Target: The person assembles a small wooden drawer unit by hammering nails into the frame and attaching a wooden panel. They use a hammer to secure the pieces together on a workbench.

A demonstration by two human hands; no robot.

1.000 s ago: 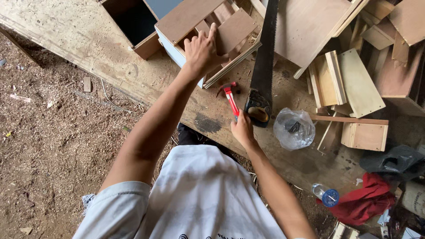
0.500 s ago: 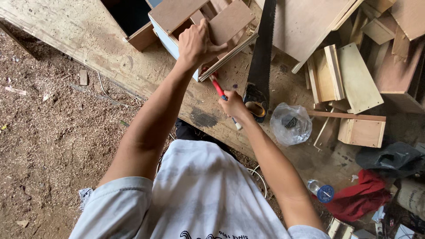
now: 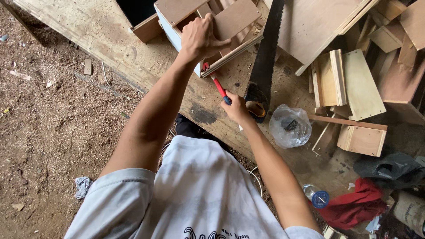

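I'm looking down on a rough carpentry workshop, open and earthy by the look of it. Sawdust and wood chips cover the dirt floor [image 3: 53,124] on the left. A long, stained plank workbench [image 3: 97,35] runs across the view, and a handsaw [image 3: 265,57] lies on it with its toothed blade pointing away. Plywood offcuts [image 3: 358,84] are heaped to the right, beside a half-built wooden box [image 3: 212,22]. I also see a clear plastic bag [image 3: 290,126] of small hardware and a red rag [image 3: 354,206] dropped near the bench's edge.
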